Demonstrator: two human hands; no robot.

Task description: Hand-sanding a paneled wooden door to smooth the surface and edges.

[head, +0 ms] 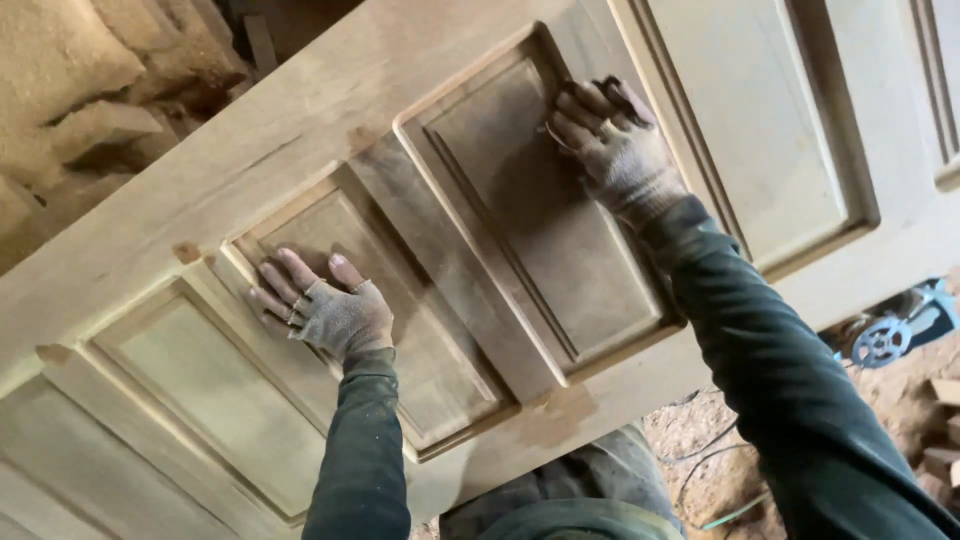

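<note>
The left hand (pixel 325 308), in a fingerless glove, lay flat with fingers spread on a raised panel of the wooden door (pixel 300 130). The right hand (pixel 612 145), gloved too, pressed a dark scrap of sandpaper (pixel 628 98) against the next panel's upper corner. A blue power tool (pixel 895 330) sat on the dusty floor.

No packages, labels, signs or screens show anywhere in this view
</note>
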